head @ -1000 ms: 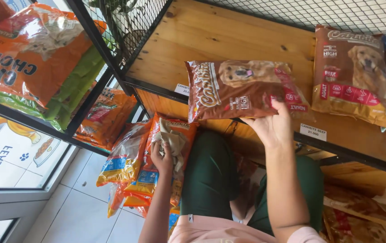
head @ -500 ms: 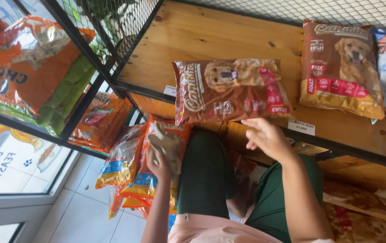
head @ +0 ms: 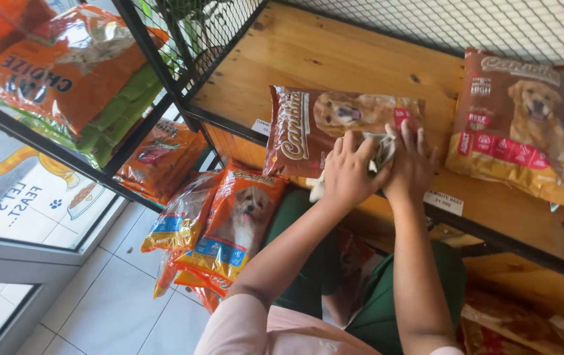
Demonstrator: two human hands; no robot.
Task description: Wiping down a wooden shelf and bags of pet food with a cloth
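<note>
A brown dog-food bag (head: pixel 308 128) with a dog picture lies flat near the front edge of a wooden shelf (head: pixel 334 59). Both my hands rest on its right part. My left hand (head: pixel 346 176) grips a pale crumpled cloth (head: pixel 380 152); a corner of the cloth hangs below that hand, over the shelf edge. My right hand (head: pixel 412 164) lies beside it with fingers spread, flat on the bag and touching the cloth.
A second, larger brown dog-food bag (head: pixel 512 125) lies to the right on the shelf. Orange pet-food bags (head: pixel 229 223) lean on the tiled floor below. A black wire-mesh rack (head: pixel 183 39) holds an orange and green bag (head: pixel 71 79) at the left. Price tags sit on the shelf edge.
My left hand has come up from the floor bags with the cloth and joined my right hand on the brown bag. The view has shifted closer to the shelf.
</note>
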